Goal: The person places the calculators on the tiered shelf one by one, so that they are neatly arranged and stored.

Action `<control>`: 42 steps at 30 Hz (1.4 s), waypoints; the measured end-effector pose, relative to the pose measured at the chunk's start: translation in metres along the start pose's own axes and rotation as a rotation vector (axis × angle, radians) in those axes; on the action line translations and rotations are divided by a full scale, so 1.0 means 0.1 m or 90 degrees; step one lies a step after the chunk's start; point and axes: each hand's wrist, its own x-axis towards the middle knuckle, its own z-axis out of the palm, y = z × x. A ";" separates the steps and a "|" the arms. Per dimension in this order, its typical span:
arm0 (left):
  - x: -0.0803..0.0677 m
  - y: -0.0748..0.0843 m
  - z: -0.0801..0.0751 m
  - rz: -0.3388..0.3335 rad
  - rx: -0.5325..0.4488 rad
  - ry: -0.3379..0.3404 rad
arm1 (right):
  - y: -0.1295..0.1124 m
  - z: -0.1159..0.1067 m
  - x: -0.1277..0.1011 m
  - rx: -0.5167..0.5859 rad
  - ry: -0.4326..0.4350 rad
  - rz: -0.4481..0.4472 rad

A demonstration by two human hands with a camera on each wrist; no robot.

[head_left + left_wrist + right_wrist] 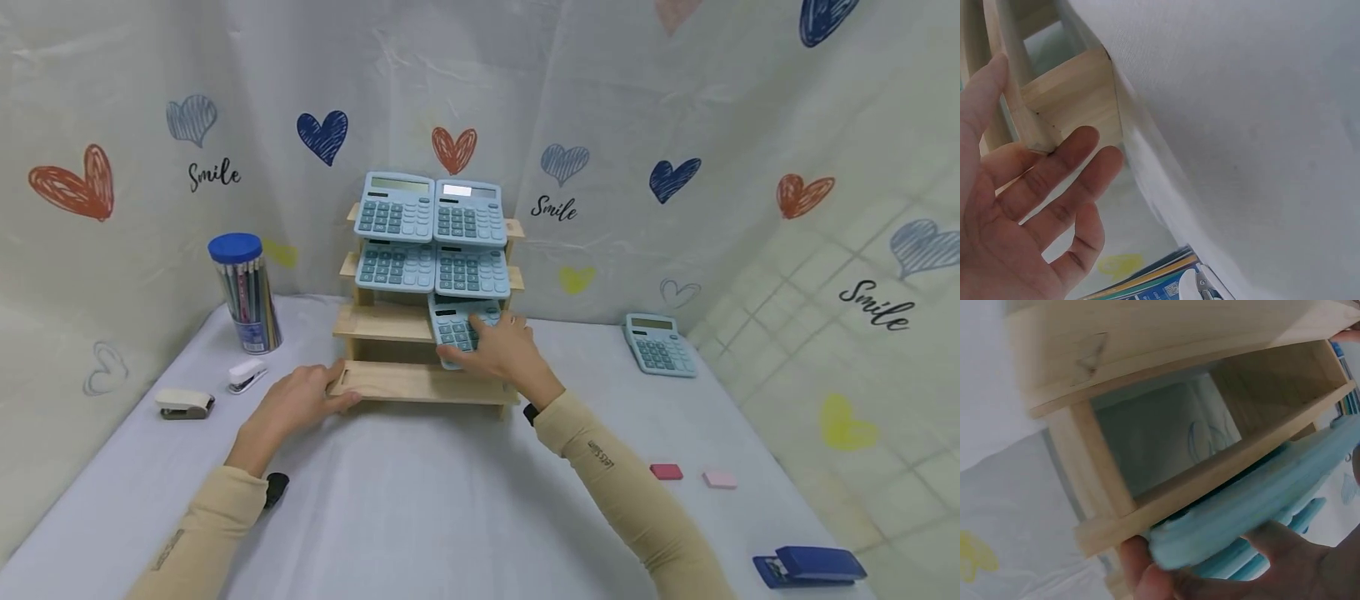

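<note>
A stepped wooden rack (420,382) stands at the back of the table. Two light-blue calculators (395,207) fill its top tier and two more (471,271) the tier below. My right hand (504,350) grips another calculator (453,327) at the right of the third tier, thumb over its keys. In the right wrist view this calculator (1235,506) lies tilted against the tier's front edge, fingers around its lower end. My left hand (296,400) holds the left end of the bottom tier; the left wrist view shows thumb and index finger pinching the wood (1035,125).
To the left stand a blue-lidded tub of pencils (251,300), a small white stapler (246,375) and a larger one (184,404). On the right lie another calculator (660,346), a red eraser (666,472), a pink eraser (720,480) and a blue stapler (813,567).
</note>
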 end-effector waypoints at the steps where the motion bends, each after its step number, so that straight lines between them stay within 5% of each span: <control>1: -0.01 0.00 0.00 -0.002 0.001 -0.001 | -0.05 0.02 0.03 0.005 0.000 0.000; 17: 0.02 0.00 0.02 0.017 0.009 0.013 | -0.79 0.20 0.27 -0.033 0.066 -0.078; 24: 0.03 0.02 0.03 0.025 0.008 0.018 | -0.87 0.21 0.29 -0.049 0.082 -0.083; 33: 0.02 0.03 -0.01 -0.005 0.010 -0.002 | -0.31 0.18 0.07 -0.016 0.061 -0.105; 38: 0.02 0.03 0.00 -0.010 0.012 -0.010 | 0.31 0.18 -0.05 0.015 0.062 -0.077; 42: 0.02 0.02 0.03 -0.007 0.015 -0.010 | 0.89 0.13 -0.04 0.036 0.002 -0.005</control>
